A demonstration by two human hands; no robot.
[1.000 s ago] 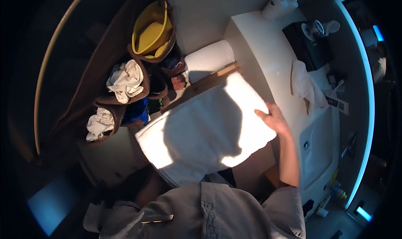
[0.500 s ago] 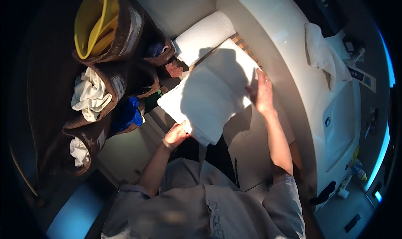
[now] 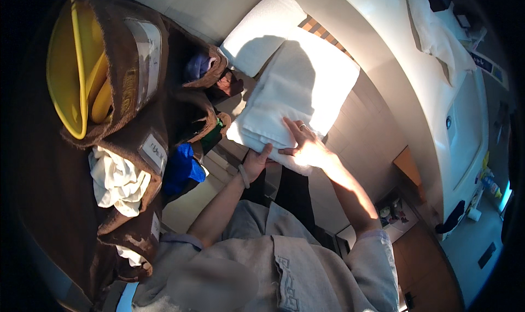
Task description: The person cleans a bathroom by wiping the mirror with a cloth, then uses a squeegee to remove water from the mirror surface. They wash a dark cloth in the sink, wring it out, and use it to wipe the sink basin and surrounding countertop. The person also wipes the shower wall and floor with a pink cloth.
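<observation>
Here, two hands work one folded white towel [image 3: 298,96]: the left hand [image 3: 256,160] grasps its edge at six o'clock, the right hand [image 3: 306,145] lies flat on top, fingers spread.

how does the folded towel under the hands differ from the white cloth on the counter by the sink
The folded towel is thick, squared into neat layers and lies flat; the white cloth on the counter is thin, crumpled and loosely draped. The folded towel is held, with the right hand pressed on top and the left hand at its near edge; no hand touches the white cloth. The folded towel looks larger. Both are white fabric.
</observation>
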